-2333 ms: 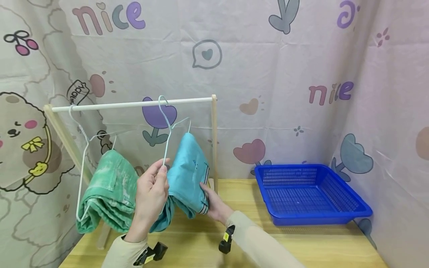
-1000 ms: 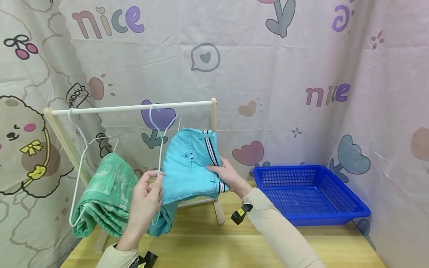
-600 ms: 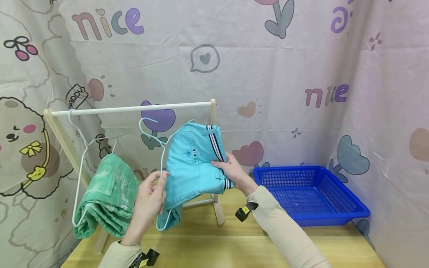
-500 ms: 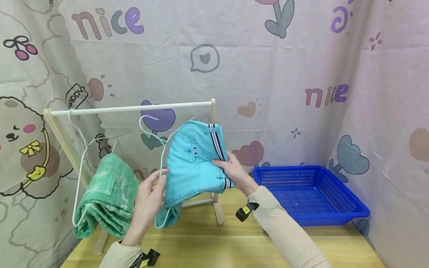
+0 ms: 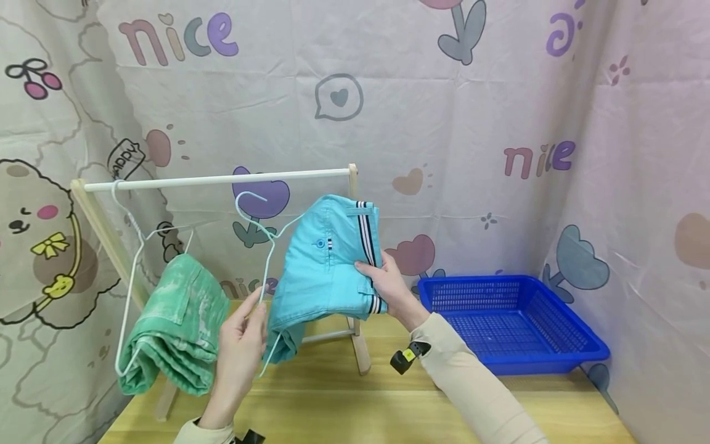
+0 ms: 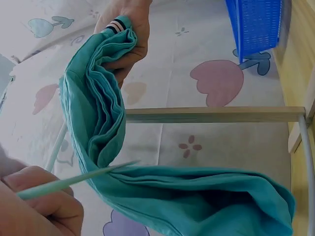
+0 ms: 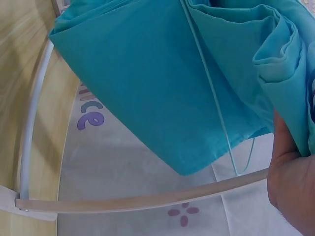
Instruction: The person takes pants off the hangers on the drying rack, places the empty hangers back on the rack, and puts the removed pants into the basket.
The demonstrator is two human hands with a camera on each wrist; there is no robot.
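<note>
My left hand (image 5: 241, 342) pinches the side wire of a pale mint hanger (image 5: 267, 265), whose hook stands just below the rack's rail, off it. Folded turquoise trousers (image 5: 324, 265) drape over the hanger's lower bar. With thumb on top and fingers beneath, my right hand (image 5: 391, 287) grips their striped waistband end, held out to the right. In the left wrist view the trousers (image 6: 98, 98) bend over the wire, one half raised by the right hand (image 6: 133, 29). The right wrist view shows the hanging half of the trousers (image 7: 138, 88) and a thin hanger wire (image 7: 209, 83).
A wooden rack (image 5: 222, 180) with a white rail stands at the left. On its left end hang green trousers (image 5: 177, 320) over a white hanger (image 5: 133, 283). A blue plastic basket (image 5: 516, 364) sits on the wooden table (image 5: 355, 407) to the right. Patterned cloth surrounds the table.
The hanger's hook has come down off the rail. My right hand has lifted the waistband end of the turquoise trousers up and to the right, and most recently shifted slightly farther right.
</note>
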